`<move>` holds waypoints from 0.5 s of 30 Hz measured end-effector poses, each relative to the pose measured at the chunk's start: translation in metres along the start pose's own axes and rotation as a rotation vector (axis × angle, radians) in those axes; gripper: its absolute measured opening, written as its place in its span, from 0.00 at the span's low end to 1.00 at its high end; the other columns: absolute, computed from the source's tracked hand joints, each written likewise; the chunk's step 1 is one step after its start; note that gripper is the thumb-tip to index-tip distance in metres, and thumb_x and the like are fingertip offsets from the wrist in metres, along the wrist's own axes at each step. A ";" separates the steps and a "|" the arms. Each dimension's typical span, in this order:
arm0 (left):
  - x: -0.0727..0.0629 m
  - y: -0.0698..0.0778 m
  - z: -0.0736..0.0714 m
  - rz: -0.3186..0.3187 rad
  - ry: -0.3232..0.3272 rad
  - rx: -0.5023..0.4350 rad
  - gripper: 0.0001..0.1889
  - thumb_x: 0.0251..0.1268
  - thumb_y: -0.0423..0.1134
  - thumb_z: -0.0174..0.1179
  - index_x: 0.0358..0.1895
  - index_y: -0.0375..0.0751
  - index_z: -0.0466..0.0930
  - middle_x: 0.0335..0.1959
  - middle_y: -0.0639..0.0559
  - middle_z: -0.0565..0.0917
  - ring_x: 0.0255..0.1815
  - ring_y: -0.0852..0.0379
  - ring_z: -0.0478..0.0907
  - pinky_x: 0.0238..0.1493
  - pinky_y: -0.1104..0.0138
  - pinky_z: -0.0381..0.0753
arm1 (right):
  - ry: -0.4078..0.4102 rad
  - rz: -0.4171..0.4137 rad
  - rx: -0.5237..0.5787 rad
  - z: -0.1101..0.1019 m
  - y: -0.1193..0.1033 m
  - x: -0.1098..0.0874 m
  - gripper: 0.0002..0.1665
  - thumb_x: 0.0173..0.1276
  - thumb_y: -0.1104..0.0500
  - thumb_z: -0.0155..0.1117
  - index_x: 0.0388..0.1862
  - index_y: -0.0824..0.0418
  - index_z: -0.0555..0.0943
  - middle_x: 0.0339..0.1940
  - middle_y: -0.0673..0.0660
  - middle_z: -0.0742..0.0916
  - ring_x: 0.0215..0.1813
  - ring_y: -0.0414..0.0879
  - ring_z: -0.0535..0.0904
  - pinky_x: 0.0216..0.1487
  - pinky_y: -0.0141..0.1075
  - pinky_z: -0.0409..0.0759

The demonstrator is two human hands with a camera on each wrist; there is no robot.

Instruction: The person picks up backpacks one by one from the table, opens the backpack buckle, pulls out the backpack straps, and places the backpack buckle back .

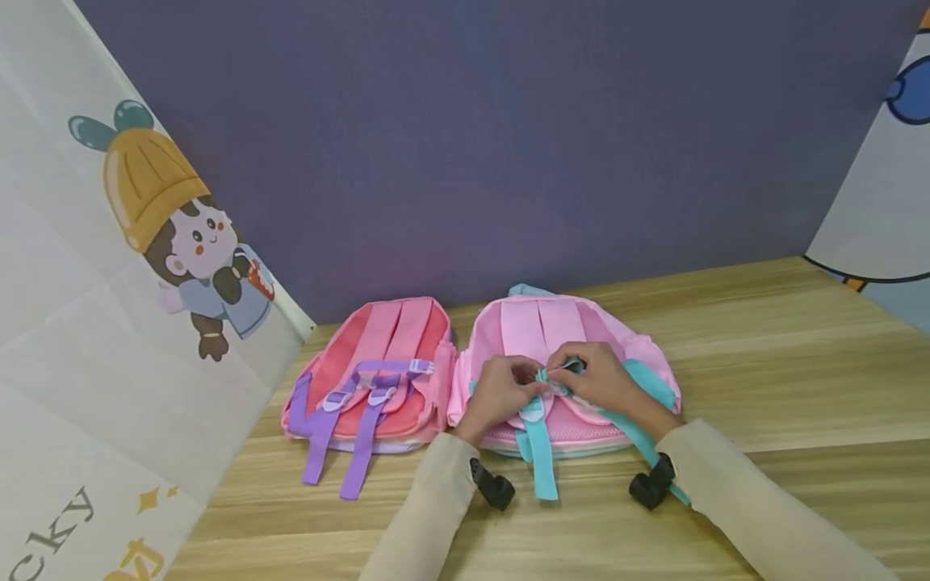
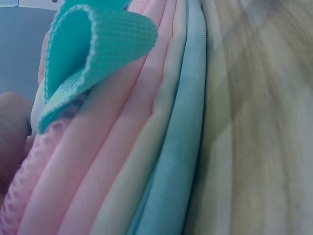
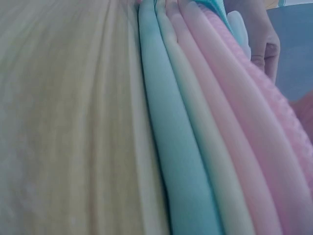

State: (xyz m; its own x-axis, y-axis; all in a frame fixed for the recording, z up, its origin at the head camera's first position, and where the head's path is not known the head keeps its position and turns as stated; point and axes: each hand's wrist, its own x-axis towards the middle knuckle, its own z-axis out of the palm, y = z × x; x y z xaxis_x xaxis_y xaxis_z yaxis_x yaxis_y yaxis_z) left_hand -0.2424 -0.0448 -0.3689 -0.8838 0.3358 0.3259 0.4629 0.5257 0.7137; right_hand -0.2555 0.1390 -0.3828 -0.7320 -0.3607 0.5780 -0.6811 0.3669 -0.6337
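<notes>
A pink backpack (image 1: pixel 581 440) with teal trim lies with its shoulder-strap side up. Above its middle, my left hand (image 1: pixel 501 395) pinches a teal webbing strap (image 1: pixel 542 376) between thumb and fingers. Close beside it, my right hand (image 1: pixel 599 378) pinches the looped part of this strap. The fingers partly cover whatever fitting sits between them. A white strap adjuster (image 1: pixel 533 410) lies just below the left hand, and a teal strap end (image 1: pixel 542 468) hangs from it. In the left wrist view, a curled teal strap (image 2: pixel 110 41) stands over the backpack's layered edge.
To the left, touching the pink backpack, lies a coral backpack (image 1: pixel 349 347) with purple straps (image 1: pixel 361 452) and a white buckle (image 1: pixel 421 366). Both are on a wood-grain table (image 1: pixel 785 379). A dark panel (image 1: pixel 508 145) rises behind, with a cartoon-printed wall (image 1: pixel 58 282) at the left.
</notes>
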 end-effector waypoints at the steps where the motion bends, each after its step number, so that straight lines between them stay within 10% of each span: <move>1: 0.000 0.000 0.001 0.007 0.005 0.005 0.09 0.52 0.32 0.69 0.38 0.35 0.86 0.30 0.45 0.87 0.29 0.63 0.79 0.32 0.75 0.77 | -0.002 0.000 -0.002 0.000 0.000 0.000 0.07 0.60 0.68 0.67 0.26 0.57 0.82 0.31 0.53 0.87 0.34 0.33 0.77 0.37 0.29 0.77; 15: 0.000 -0.002 0.003 0.015 0.032 0.003 0.09 0.52 0.32 0.69 0.38 0.35 0.86 0.30 0.45 0.87 0.29 0.61 0.81 0.31 0.75 0.77 | 0.006 0.032 0.012 -0.001 -0.002 0.001 0.09 0.60 0.69 0.66 0.25 0.57 0.80 0.30 0.51 0.86 0.35 0.33 0.77 0.38 0.30 0.77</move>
State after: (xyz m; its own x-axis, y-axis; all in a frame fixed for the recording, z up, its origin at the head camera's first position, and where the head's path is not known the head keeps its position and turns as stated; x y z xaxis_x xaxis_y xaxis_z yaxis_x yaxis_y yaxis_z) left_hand -0.2433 -0.0432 -0.3719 -0.8783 0.3184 0.3566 0.4766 0.5234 0.7064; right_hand -0.2547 0.1387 -0.3811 -0.7538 -0.3436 0.5601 -0.6568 0.3676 -0.6584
